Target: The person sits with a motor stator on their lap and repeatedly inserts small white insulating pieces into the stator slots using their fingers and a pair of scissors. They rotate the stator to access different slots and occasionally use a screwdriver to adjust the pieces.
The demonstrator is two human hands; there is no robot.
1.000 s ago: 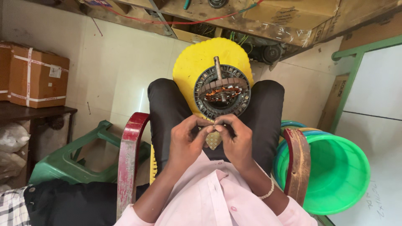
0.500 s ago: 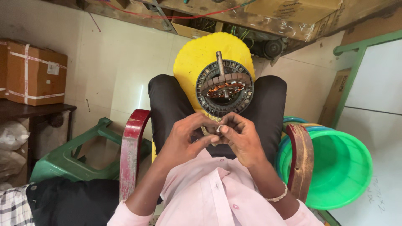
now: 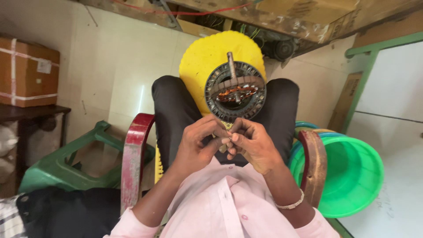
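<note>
A round motor stator with copper windings and a metal shaft stands between my knees, in front of a yellow plastic stool. Just below it, my left hand and my right hand meet with fingertips pinched together on a small pale piece. The piece is mostly hidden by my fingers, so I cannot tell what it is. I sit in a chair with dark red armrests.
A bright green bucket stands at my right beside a white panel. A green plastic chair lies at my left. A taped cardboard box rests on a dark table. A cluttered wooden bench runs along the top.
The small tan piece that showed between my fingers a second ago is now nearly covered by them. My hands stay together below the stator.
</note>
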